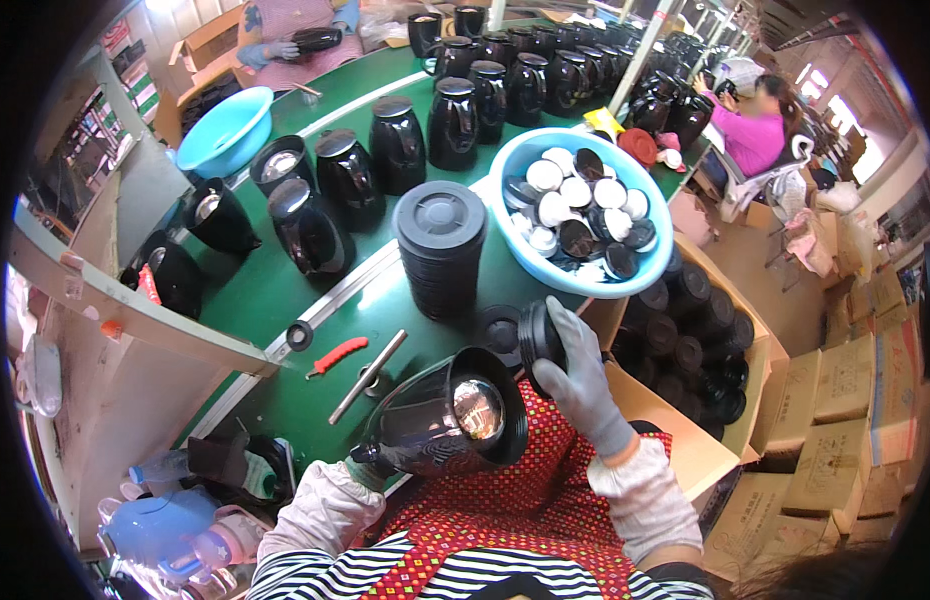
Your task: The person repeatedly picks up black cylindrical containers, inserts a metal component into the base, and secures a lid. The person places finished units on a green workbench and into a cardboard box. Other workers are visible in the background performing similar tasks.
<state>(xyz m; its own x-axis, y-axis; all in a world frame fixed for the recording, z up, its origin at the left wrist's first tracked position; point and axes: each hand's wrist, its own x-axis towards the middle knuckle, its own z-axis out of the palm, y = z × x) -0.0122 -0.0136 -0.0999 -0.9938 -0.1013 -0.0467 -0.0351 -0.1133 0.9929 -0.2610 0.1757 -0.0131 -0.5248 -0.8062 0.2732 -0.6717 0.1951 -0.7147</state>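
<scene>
A glossy black jug body [427,424] lies tilted in front of my apron, its wide threaded end facing right and a shiny metallic inside showing. My left hand [369,474] is mostly hidden behind the jug's lower left end and supports it there. In a grey glove, my right hand [585,375] grips a black ribbed round plastic cap [540,343] on edge, just right of the jug's opening and apart from it. Flat on the green table [315,420] behind the cap is a black disc-shaped part [501,330]. A tall stack of black round caps [441,247] stands beyond.
A metal rod [367,376], a red-handled cutter [339,356] and a small black ring [299,335] lie left. A blue basin [502,225] holds white and black lids. Several black jugs [396,146] line the table. An open carton [679,330] of caps stands right. Two people work farther off.
</scene>
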